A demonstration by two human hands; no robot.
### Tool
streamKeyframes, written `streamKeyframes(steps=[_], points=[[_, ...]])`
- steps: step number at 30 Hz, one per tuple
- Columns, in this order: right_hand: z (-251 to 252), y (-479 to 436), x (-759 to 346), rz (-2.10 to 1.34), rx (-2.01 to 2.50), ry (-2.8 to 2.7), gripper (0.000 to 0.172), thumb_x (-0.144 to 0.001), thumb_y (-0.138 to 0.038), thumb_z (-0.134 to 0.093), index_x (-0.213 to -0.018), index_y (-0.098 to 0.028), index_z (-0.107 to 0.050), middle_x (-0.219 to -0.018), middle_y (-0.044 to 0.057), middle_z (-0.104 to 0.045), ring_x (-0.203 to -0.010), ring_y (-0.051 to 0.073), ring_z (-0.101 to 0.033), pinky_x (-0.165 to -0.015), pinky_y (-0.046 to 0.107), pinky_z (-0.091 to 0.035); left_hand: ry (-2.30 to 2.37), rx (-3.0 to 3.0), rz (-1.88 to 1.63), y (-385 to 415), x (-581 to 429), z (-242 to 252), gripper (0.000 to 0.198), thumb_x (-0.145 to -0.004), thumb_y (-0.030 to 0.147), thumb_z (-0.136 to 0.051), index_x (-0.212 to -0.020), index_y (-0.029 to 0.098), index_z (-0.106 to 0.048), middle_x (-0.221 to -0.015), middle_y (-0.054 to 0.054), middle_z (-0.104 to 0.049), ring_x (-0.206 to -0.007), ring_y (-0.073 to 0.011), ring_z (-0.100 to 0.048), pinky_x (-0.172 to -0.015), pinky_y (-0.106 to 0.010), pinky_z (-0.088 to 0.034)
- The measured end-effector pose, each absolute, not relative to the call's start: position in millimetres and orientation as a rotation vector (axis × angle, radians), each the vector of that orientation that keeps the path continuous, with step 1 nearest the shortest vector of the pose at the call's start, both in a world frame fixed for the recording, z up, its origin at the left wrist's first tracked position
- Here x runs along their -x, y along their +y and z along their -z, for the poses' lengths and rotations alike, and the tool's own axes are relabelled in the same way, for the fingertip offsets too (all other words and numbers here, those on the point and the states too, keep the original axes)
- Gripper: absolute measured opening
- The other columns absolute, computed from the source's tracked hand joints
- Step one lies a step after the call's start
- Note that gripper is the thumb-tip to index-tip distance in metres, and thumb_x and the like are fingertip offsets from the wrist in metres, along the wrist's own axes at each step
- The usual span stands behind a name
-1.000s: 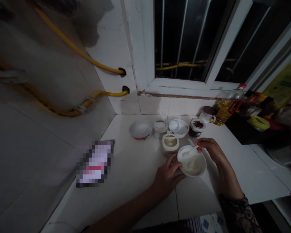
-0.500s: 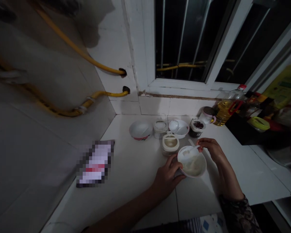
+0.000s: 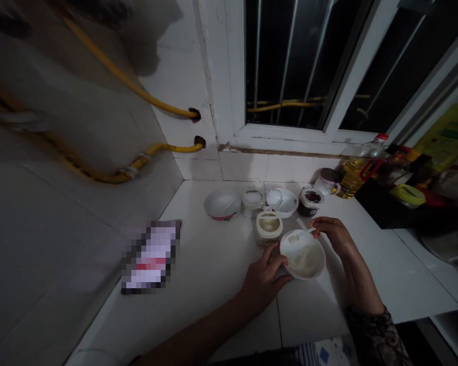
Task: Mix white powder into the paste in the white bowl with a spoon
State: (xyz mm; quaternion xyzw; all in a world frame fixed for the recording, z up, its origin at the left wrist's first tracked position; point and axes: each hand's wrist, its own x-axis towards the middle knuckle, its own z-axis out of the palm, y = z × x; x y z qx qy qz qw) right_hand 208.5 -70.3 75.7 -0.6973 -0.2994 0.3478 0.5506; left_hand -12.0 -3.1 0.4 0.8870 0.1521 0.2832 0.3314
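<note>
My left hand (image 3: 265,272) grips the near-left side of a white bowl (image 3: 316,246), thumb at the rim. The bowl is tilted toward me and holds a pale, whitish mass (image 3: 305,262). In my right hand (image 3: 333,234) the fingers pinch the handle of a white spoon (image 3: 298,235), whose scoop lies inside the bowl against its far wall. Just behind the bowl stands a square clear jar with a cream rim (image 3: 269,227). What the bowl contains cannot be made out exactly.
Behind are a wide bowl (image 3: 222,205), a clear jar (image 3: 253,203), a smaller bowl (image 3: 289,203) and a jar of dark contents (image 3: 311,201). An oil bottle (image 3: 353,173) stands by a black box (image 3: 381,206). A blurred-out packet (image 3: 151,259) lies left.
Almost nothing differs. The spoon has shifted slightly inside the bowl, while both hands keep their hold.
</note>
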Motion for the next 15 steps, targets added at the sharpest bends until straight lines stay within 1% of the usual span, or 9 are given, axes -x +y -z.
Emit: streamKeyframes(steps=[3, 5, 9, 12, 15], points=[[-76, -68, -206, -0.797, 1.558, -0.65, 0.015, -0.055, -0.028, -0.066, -0.064, -0.016, -0.065, -0.047, 0.0, -0.058, -0.048, 0.013, -0.05, -0.057, 0.028, -0.041, 0.397, -2.314, -0.759, -3, 12, 0, 0.02, -0.077, 0.025, -0.07, -0.094, 0.023, -0.058, -0.128, -0.007, -0.05, -0.079, -0.0151, -0.065, -0.071, -0.028, -0.054], [-76, -66, -199, -0.728, 1.515, -0.662, 0.016, -0.059, -0.031, -0.067, -0.067, -0.017, -0.065, -0.051, 0.0, -0.06, -0.05, 0.014, -0.052, -0.059, 0.029, -0.042, 0.389, -2.316, -0.769, -3, 12, 1, 0.019, -0.079, 0.026, -0.069, -0.095, 0.023, -0.058, -0.127, -0.007, -0.051, -0.079, -0.0152, -0.065, -0.071, -0.028, -0.054], [-72, -60, -178, -0.458, 1.561, -0.863, 0.021, -0.076, -0.039, -0.059, -0.079, -0.019, -0.063, -0.061, 0.001, -0.063, -0.059, 0.016, -0.056, -0.065, 0.03, -0.044, 0.39, -2.329, -0.783, -2, 11, 4, 0.02, -0.079, 0.029, -0.068, -0.095, 0.023, -0.058, -0.127, -0.008, -0.05, -0.079, -0.0149, -0.064, -0.07, -0.027, -0.054], [-69, -58, -165, -0.139, 1.632, -1.227, 0.018, -0.086, -0.033, -0.05, -0.084, -0.021, -0.063, -0.072, 0.004, -0.067, -0.071, 0.019, -0.059, -0.075, 0.035, -0.044, 0.379, -2.325, -0.796, -2, 10, 5, 0.019, -0.08, 0.03, -0.068, -0.094, 0.022, -0.058, -0.126, -0.008, -0.05, -0.08, -0.0153, -0.065, -0.07, -0.027, -0.054], [-69, -58, -158, 0.121, 1.588, -1.644, 0.018, -0.088, -0.022, -0.046, -0.086, -0.022, -0.065, -0.076, 0.005, -0.069, -0.075, 0.02, -0.058, -0.085, 0.041, -0.039, 0.365, -2.325, -0.817, -2, 10, 5, 0.018, -0.081, 0.03, -0.066, -0.093, 0.021, -0.058, -0.126, -0.009, -0.05, -0.079, -0.0157, -0.065, -0.069, -0.028, -0.055]])
